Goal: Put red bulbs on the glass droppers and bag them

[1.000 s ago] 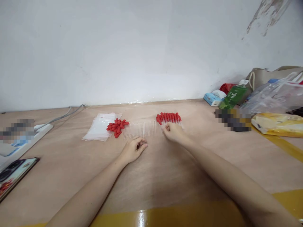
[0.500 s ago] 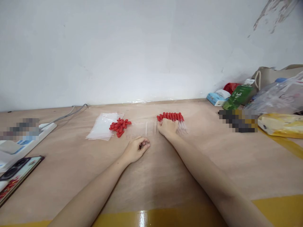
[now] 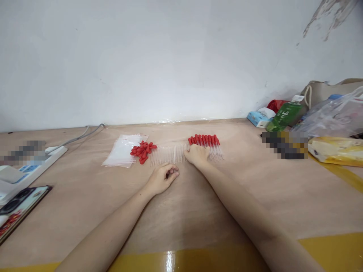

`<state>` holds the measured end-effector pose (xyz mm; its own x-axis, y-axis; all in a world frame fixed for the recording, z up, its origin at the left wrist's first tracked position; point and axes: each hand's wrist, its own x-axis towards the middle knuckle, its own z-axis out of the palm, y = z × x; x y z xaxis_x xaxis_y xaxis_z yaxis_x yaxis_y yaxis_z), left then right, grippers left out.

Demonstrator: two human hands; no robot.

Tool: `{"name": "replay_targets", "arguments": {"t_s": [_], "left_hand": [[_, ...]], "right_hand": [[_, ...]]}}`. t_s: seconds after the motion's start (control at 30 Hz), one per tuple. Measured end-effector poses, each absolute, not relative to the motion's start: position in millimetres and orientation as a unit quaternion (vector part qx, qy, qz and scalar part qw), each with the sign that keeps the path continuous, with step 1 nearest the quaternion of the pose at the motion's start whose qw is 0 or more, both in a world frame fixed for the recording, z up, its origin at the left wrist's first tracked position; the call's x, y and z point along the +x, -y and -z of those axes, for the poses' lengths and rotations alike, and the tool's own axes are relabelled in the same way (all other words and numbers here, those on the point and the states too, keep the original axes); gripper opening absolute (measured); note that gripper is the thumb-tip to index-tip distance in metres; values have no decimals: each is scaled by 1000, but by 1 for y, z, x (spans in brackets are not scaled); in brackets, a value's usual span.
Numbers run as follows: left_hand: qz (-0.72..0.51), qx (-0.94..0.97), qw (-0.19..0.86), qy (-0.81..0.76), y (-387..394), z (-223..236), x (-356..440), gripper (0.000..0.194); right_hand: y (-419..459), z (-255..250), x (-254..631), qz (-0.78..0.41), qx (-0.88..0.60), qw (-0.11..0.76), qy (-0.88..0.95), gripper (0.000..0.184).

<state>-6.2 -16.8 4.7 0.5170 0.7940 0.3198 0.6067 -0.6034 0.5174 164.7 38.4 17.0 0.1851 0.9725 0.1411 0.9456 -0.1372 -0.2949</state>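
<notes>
My right hand (image 3: 197, 154) reaches over the right end of a row of thin clear tubes (image 3: 167, 154), its fingers drawn together against the end tubes. The fingertips face away from me, so what they pinch, if anything, is hidden. Just beyond and right of that hand lies a row of clear droppers with red rubber bulbs (image 3: 208, 140), side by side, bulbs toward the wall. My left hand (image 3: 163, 178) rests on the table below the tubes, fingers loosely curled, thumb apart, nothing visible in it. Loose red bulbs (image 3: 143, 151) form a pile at the tubes' left end.
Clear plastic bags (image 3: 120, 151) lie stacked left of the bulbs. Farther left are a power strip (image 3: 53, 154) and a phone (image 3: 25, 202). A green bottle (image 3: 285, 115), tissue pack (image 3: 258, 118) and plastic carrier bag (image 3: 334, 113) stand at right. A wall rises behind.
My right hand has moved left from the bulbed droppers to the end of the bare tubes, uncovering droppers behind it. My left hand stays put; the view shifted slightly.
</notes>
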Motion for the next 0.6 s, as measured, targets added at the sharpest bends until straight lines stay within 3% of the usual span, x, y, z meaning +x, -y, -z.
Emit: {"name": "replay_targets", "arguments": {"t_s": [0.27,0.43,0.6], "left_hand": [[-303,836,149,-433,17,-3,-6,14],[-353,758,-60,-545,6,-9,-25,13],[-256,722,-189,-615,-5,-14,-58,11]], "right_hand": [[-39,-18,163,-71,-750,204,625,28],[-30,-20,176,-50,-710,312,629,31],[-3,-9,196,18,-603,375,704,26]]}}
